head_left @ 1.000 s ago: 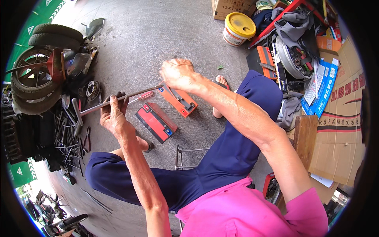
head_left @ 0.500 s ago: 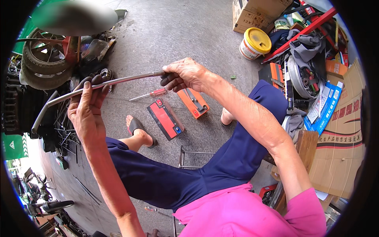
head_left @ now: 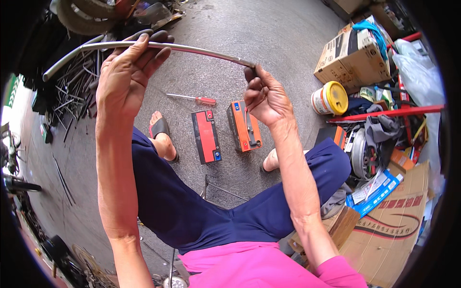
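Note:
A long grey metal tube [head_left: 192,48] with a bend near its left end is held up in front of me by both hands. My left hand [head_left: 124,79] is closed round it near the bend, thumb in front and darkened fingers behind. At its right end, my right hand [head_left: 270,101] pinches the tip between thumb and fingers. Below on the floor lie a screwdriver [head_left: 205,101] with a red handle, a red and black battery [head_left: 205,137] and an orange battery [head_left: 254,132]. A dark, bent slim piece [head_left: 250,129] rests on the orange battery.
Dark rods [head_left: 72,98] are heaped at the left, below a wheel [head_left: 91,19]. To the right are a cardboard box [head_left: 353,60], a yellow-lidded bucket [head_left: 330,98], a red bar [head_left: 394,113] and flattened cardboard [head_left: 389,240]. A thin metal frame [head_left: 225,188] stands between my legs.
The tube's right end has swung down, so it now slopes down to the right. Both hands have shifted in view, still holding it. The view has turned toward the right.

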`<action>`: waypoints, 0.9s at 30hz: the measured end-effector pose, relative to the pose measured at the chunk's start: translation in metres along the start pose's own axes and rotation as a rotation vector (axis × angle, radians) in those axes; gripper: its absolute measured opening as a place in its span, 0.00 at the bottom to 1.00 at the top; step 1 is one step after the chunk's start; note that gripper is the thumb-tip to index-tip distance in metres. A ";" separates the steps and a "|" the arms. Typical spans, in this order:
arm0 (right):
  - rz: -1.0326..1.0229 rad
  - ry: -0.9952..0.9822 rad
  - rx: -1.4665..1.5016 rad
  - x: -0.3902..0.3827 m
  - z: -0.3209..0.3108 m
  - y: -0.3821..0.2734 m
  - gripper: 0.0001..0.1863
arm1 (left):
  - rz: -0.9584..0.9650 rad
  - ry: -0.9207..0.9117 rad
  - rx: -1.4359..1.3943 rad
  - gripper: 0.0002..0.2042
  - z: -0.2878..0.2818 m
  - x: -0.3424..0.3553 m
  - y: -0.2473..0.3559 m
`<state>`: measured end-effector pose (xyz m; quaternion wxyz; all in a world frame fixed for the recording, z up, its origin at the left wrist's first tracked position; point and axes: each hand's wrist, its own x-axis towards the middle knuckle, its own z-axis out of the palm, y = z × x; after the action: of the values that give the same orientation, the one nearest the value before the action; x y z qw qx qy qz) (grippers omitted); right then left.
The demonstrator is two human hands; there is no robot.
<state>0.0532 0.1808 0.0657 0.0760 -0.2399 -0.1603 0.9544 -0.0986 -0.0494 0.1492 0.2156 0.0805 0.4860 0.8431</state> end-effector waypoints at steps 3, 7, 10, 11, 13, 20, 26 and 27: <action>-0.030 0.027 -0.041 0.005 -0.003 0.010 0.06 | 0.014 0.018 0.044 0.08 -0.001 -0.007 0.004; -0.213 0.172 -0.240 0.014 -0.007 0.019 0.06 | 0.076 0.078 0.100 0.08 -0.013 -0.010 0.005; -0.287 0.274 -0.262 0.017 -0.029 0.009 0.05 | 0.172 0.165 0.122 0.07 -0.020 -0.010 0.010; -0.284 0.273 -0.293 0.016 -0.037 0.009 0.04 | 0.193 0.201 0.144 0.07 -0.027 -0.011 0.016; -0.206 0.305 -0.302 0.015 -0.057 0.016 0.04 | 0.212 0.302 0.199 0.08 -0.040 -0.011 0.022; 0.054 0.365 -0.549 0.014 -0.119 0.062 0.07 | 0.175 0.449 0.107 0.08 -0.067 -0.023 0.031; 0.075 0.362 -0.796 0.020 -0.126 0.093 0.11 | 0.159 0.518 0.069 0.07 -0.075 -0.027 0.035; 0.076 0.362 -0.817 0.021 -0.125 0.095 0.12 | 0.156 0.519 0.064 0.07 -0.073 -0.027 0.034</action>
<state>0.0888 0.1307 -0.0803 -0.0335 -0.4190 -0.4994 0.7576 -0.1096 -0.1335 0.1427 0.0153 -0.0943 0.5439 0.8337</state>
